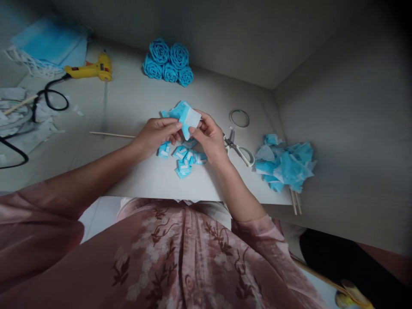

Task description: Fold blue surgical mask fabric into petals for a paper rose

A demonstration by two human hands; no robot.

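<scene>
Between my two hands is a blue and white piece of mask fabric [189, 121], partly folded, its pale side facing up. My left hand [158, 132] pinches its left edge between thumb and fingers. On the other side, my right hand [208, 136] grips it with the thumb in front and fingers behind. More blue fabric [174, 112] shows just behind the held piece; whether it is joined to it I cannot tell. Below my hands lie several small folded blue pieces [184, 166] with white strips. Scissors [240, 150] rest beside my right hand.
Several rolled blue flowers [169, 62] are stacked at the back. A yellow glue gun [93, 68] with a black cord lies left, near blue masks [48, 40]. A thin stick [111, 134] lies left, a wire ring [239, 118] right, and blue scraps [286, 163] at the right edge.
</scene>
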